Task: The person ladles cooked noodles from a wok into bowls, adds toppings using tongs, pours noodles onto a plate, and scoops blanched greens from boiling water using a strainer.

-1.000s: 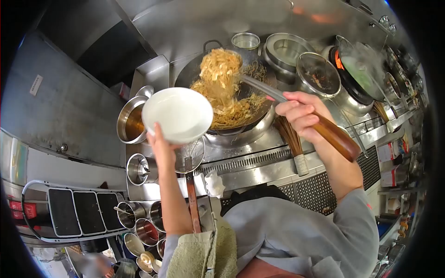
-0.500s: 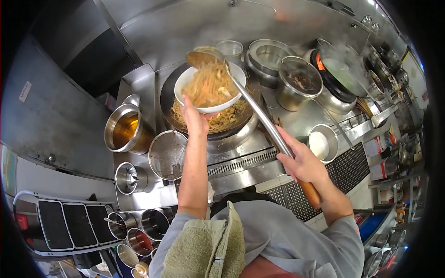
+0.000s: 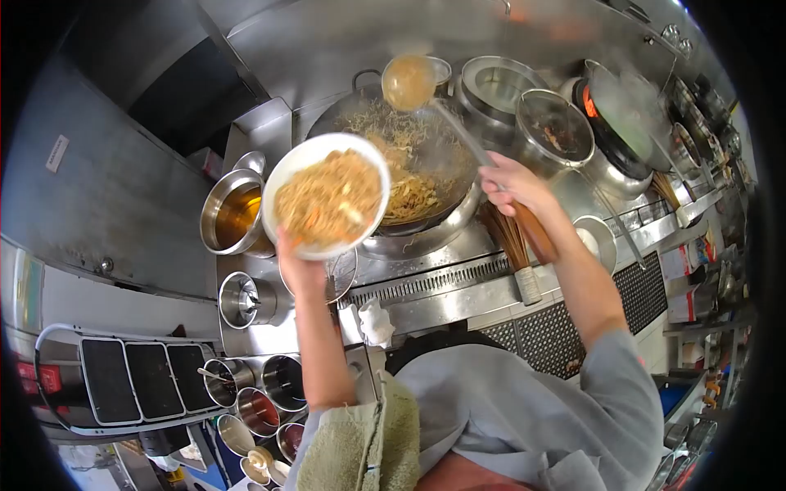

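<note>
Now, here's the white bowl (image 3: 288,162) up in the air, tipped toward the near side, just off the left front edge of the wok (image 3: 449,173). It's well loaded with noodles (image 3: 326,196), with some white along the rim, and that tilt looks like the danger: a little more lean and the near side of the heap could slide out toward the wrist. Food against the bowl may warm the wall too, and a hot wall could make that grip flinch. Over beyond the far rim of the wok, the ladle (image 3: 409,82) hangs high; whether anything is left inside, I can't tell, but a drip from there could land on the stove. Steam drifts over the wok, where loose strands (image 3: 409,200) cling, so the view could blur.

To the hands! The left hand (image 3: 301,260) is closed on the bowl's near edge, thumb at the side, the fingers underneath out of sight. The right hand (image 3: 514,184), right of the wok, is wrapped around the ladle's handle, fingers curled in. Left of the wok sits a metal pot (image 3: 210,204) of amber liquid; at the wok's front right, a brush (image 3: 503,233) lies near the right forearm.
</note>
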Demonstrator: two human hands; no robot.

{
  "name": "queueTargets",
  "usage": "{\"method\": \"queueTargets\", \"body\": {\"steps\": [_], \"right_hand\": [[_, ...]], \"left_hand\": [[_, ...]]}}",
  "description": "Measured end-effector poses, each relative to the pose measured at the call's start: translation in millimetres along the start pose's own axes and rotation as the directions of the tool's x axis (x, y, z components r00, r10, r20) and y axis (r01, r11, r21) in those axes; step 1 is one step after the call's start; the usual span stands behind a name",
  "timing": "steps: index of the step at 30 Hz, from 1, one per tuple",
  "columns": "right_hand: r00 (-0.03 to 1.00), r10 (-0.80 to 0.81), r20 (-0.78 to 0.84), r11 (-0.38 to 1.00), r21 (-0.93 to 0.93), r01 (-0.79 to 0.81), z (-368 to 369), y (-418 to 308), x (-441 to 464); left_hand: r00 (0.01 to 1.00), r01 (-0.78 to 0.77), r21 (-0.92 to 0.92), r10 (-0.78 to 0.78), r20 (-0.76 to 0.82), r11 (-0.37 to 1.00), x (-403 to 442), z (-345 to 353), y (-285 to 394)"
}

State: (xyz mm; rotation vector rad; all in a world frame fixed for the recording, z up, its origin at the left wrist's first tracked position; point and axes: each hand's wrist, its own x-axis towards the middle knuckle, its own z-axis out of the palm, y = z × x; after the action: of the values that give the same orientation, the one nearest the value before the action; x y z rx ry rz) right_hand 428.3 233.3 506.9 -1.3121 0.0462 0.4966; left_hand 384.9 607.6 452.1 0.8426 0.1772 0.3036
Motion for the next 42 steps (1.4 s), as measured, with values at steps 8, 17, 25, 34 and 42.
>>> {"method": "queueTargets", "body": {"steps": [8,17,25,34,42], "right_hand": [[0.999,0.035,0.041,0.251,-0.967,0.031,23,25,35],[0.996,-0.088,0.001,0.133,-0.991,0.013,-24,-27,0],[0.838,0.490,0.241,0.870,-0.072,-0.488,33,11,-6],[0.829,0.168,0.534,0.215,0.800,-0.560,49,35,-8],[0.854,0.160,0.495,0.462,0.727,-0.508,47,-58,-48]], "left_hand": [[0.959,-0.055,0.134,0.089,-0.269,0.989,-125,-86,69],[0.946,-0.058,0.124,0.094,-0.310,0.991,-148,-108,60],[0.936,-0.077,0.141,0.120,-0.330,0.987,-129,-105,49],[0.969,-0.050,0.121,0.077,-0.236,0.991,-99,-81,61],[0.993,-0.017,0.171,0.035,-0.108,0.985,-6,-23,19]]}}
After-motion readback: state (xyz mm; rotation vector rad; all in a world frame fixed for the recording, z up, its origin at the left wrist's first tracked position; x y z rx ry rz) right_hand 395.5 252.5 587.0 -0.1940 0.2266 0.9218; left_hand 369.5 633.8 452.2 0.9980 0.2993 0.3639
